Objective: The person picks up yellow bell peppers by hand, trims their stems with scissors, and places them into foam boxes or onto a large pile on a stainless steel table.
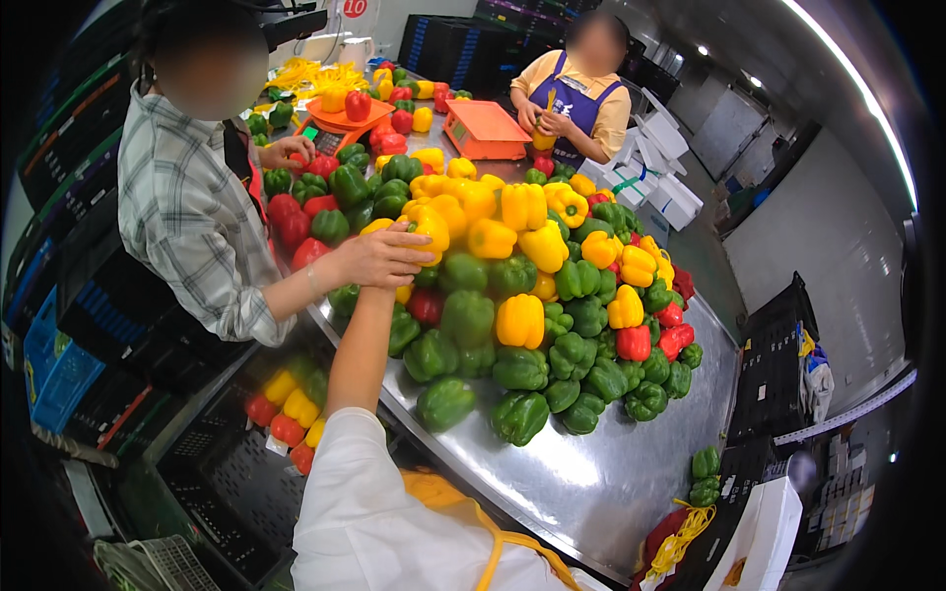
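My left forearm [362, 347] reaches from a white sleeve across the near table edge into a heap of bell peppers. A co-worker's hand [388, 255], with a band at the wrist, crosses over its end. That hand covers mine, so whether I hold anything is hidden. The co-worker's fingers lie against a yellow bell pepper [429, 229]. Close by are more yellow peppers [491, 238] and green bell peppers [467, 318]. One yellow pepper [519, 321] rests on the green ones nearer to me. My right hand is out of view.
The heap lies on a steel table [517, 480]. Beyond it are two orange scales [484, 129] [347, 118] and yellow ties [314, 77]. A second co-worker [573, 96] holds a yellow pepper [543, 139]. A black crate [222, 487] with bagged peppers [288, 425] stands low at left.
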{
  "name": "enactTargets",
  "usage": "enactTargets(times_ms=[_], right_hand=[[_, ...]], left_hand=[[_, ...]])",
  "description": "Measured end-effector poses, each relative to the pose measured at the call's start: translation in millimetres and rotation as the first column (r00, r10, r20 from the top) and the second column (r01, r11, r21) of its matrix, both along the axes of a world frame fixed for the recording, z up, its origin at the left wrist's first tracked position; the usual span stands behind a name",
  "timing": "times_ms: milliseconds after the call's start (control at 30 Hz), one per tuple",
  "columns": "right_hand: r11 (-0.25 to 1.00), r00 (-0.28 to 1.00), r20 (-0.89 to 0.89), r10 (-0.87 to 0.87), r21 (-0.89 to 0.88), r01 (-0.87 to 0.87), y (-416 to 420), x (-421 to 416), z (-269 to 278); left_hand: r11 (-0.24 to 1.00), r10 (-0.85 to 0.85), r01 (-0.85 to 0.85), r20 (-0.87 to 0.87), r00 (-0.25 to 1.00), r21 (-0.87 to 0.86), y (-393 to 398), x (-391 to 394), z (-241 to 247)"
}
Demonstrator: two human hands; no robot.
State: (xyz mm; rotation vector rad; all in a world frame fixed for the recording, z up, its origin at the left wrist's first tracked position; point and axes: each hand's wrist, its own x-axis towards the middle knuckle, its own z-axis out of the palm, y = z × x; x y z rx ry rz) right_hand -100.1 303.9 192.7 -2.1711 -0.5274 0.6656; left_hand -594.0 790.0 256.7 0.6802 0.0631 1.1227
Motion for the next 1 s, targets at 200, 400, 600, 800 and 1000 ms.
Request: enactTargets(times_ms=[200, 400, 600, 800, 1000], right_hand=[[1.0, 1.0, -0.002, 0.008, -0.008, -0.008, 9, -3, -3], [1.0, 1.0, -0.002, 0.007, -0.005, -0.007, 11, -3, -5], [1.0, 1.0, -0.014, 0.0, -0.007, 0.0, 13, -2, -10], [1.0, 1.0, -0.02, 0.007, 0.001, -0.007, 15, 1, -13], [1.0, 1.0, -0.018, 0.016, 0.002, -0.016, 12, 8, -16]], left_hand=[[0.967, -0.254, 0.251, 0.12, 0.96, 0.036, 7, -2, 26], [0.906, 0.364, -0.239, -0.353, 0.862, 0.35, 36, -7, 37], [0.797, 0.519, -0.434, 0.108, 0.848, -0.421, 40, 21, 61], [0.829, 0.395, -0.302, 0.11, 0.912, -0.471, -10, 40, 29], [0.899, 0.152, -0.118, 0.046, 0.987, -0.422, -72, 85, 0]])
